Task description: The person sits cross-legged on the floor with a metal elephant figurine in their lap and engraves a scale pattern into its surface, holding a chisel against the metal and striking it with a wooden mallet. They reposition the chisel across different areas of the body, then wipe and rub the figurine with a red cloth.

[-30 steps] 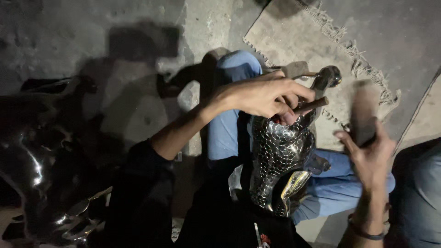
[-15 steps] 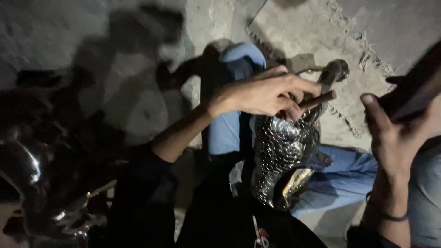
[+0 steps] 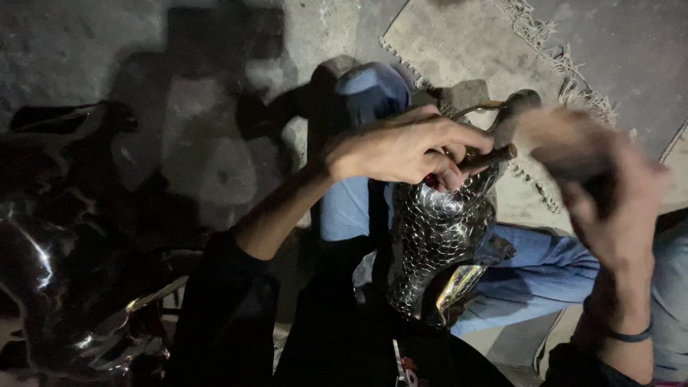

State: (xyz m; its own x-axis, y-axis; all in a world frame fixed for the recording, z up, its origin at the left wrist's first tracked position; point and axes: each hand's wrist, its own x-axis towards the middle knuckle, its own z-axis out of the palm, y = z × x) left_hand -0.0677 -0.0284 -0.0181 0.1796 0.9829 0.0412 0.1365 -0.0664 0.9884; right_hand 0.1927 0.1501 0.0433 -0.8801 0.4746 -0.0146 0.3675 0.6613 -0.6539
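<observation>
Centre frame: left hand (image 3: 405, 147) pinches a punch (image 3: 491, 156) against the dimpled metal piece (image 3: 438, 236); right hand (image 3: 609, 208), blurred, grip indeterminable; mat (image 3: 466, 43) edge above.

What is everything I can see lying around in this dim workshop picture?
Hammered metal piece: one, shiny silver with a scale pattern, on the lap.
Punch tool: one, dark rod, set against the metal piece.
Woven mat: one, grey with a fringed edge, on the floor above.
Shiny metal pieces: several, dark silver, at the left.
Wristband: one, dark, on the right wrist.
Left hand: holds the punch tool.
Right hand: raised and blurred, grip closed on something dark I cannot make out.
</observation>
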